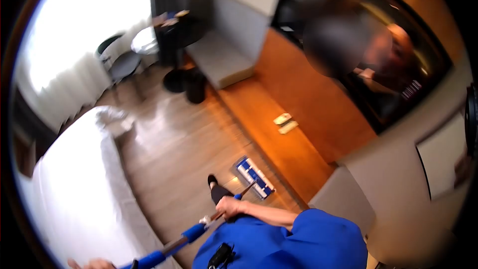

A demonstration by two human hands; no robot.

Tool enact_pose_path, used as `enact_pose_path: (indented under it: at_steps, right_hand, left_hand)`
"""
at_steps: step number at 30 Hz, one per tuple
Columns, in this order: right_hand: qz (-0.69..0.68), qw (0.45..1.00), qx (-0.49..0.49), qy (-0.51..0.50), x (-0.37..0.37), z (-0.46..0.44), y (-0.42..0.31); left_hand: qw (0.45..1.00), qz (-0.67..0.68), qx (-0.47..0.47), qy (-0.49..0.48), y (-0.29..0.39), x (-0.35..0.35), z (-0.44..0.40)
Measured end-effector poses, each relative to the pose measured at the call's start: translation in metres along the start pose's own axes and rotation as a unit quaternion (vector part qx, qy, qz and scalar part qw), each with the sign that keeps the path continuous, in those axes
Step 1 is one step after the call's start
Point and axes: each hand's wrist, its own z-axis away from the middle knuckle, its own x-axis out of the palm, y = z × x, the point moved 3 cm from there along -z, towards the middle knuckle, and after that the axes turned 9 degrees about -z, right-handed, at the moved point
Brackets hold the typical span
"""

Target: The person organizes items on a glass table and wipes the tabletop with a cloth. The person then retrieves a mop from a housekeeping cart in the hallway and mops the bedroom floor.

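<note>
My right hand (228, 207) is closed around the lower shaft of a flat mop, with the arm stretched down across my body. The mop's long pole (184, 236) has blue grips and runs from the lower left toward the floor. Its wide blue-and-white head (255, 178) lies on the wood floor beside the low wooden bench. At the bottom left edge my left hand (94, 264) is at the upper end of the pole, apparently gripping it; much of that hand is cut off by the frame.
A bed with white sheets (74, 184) stands on the left. Along the right runs the wooden bench (279, 137) bearing small cards (285, 123), below a wall television (398, 69). Farther off are a grey chair (124, 66), a round table (145, 41), a dark bin (194, 85) and a cushioned seat (219, 55).
</note>
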Motion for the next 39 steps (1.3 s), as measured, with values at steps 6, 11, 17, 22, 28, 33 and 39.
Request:
enact_pose_path:
  at_steps: [6, 11, 17, 22, 28, 33, 39]
  right_hand:
    - [-0.058, 0.996, 0.005, -0.066, -0.063, -0.165, 0.069]
    - [-0.121, 0.985, 0.049, -0.109, -0.150, -0.320, 0.095]
    - [-0.074, 0.993, -0.018, -0.091, -0.235, -0.507, 0.132]
    - [-0.118, 0.988, -0.019, -0.097, -0.296, -0.659, 0.168]
    - [-0.140, 0.979, -0.026, -0.148, -0.418, -0.835, 0.213]
    - [-0.118, 0.976, -0.014, -0.183, -0.466, -0.958, 0.243]
    - [-0.160, 0.961, -0.062, -0.215, -0.496, -1.079, 0.234]
  left_hand:
    - [0.970, -0.222, 0.053, 0.087, -0.062, -0.110, -0.102]
    - [0.937, -0.306, -0.001, 0.170, -0.091, -0.218, -0.186]
    - [0.977, -0.176, 0.016, 0.117, -0.174, -0.302, -0.310]
    - [0.977, -0.180, 0.053, 0.104, -0.258, -0.391, -0.430]
    - [0.988, -0.152, -0.015, 0.005, -0.448, -0.459, -0.580]
    - [0.978, -0.183, 0.001, 0.103, -0.516, -0.513, -0.656]
    - [0.959, -0.257, 0.083, 0.088, -0.538, -0.573, -0.720]
